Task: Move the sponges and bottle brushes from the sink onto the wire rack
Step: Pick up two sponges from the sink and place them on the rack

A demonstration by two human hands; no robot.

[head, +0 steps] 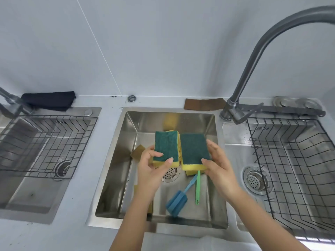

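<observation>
Above the middle sink (130, 134), my left hand (152, 167) grips a yellow sponge with a green scouring face (165, 145). My right hand (219, 167) holds a second green-and-yellow sponge (193, 149) right beside the first, with what looks like more yellow sponge under it. On the sink floor lie a blue foam bottle brush (176, 201) and a green-handled brush (198, 187) whose head is hidden under the right sponge. A worn brownish sponge (137, 151) leans at the sink's left wall. Black wire racks sit in the left sink (45, 142) and the right sink (293, 160).
A tall grey faucet (253, 57) arches over from between the middle and right sinks. A black cloth (49, 100) lies behind the left sink and a brown pad (204, 104) behind the middle one. The drain strainer (170, 173) sits under my hands.
</observation>
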